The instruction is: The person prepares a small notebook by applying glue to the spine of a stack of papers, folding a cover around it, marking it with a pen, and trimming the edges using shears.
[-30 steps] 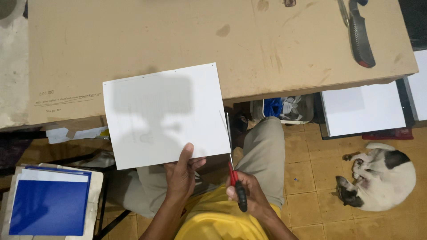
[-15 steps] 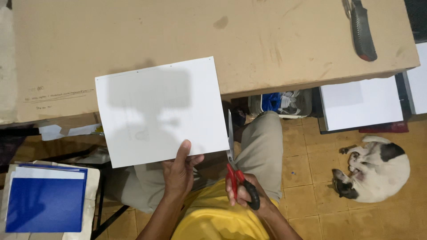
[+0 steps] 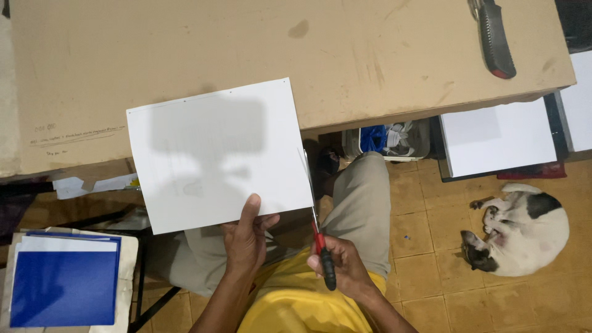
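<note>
My left hand (image 3: 246, 237) pinches the near edge of a white sheet of paper (image 3: 216, 154), thumb on top, holding it over the front edge of the table. My right hand (image 3: 342, 265) grips scissors (image 3: 317, 237) with red and black handles. Their blades run up along the sheet's right edge, near its lower right corner. A shadow falls across the middle of the sheet.
A brown table (image 3: 185, 55) spans the top, with a black and red tool (image 3: 493, 37) at its far right. A stack of blue and white sheets (image 3: 61, 283) lies lower left. White boards (image 3: 499, 135) and a sleeping white and black dog (image 3: 524, 231) are on the tiled floor at right.
The scissor handles spread apart half a second ago and have come together again. The blades stay at the sheet's right edge, and the sheet has shifted only slightly.
</note>
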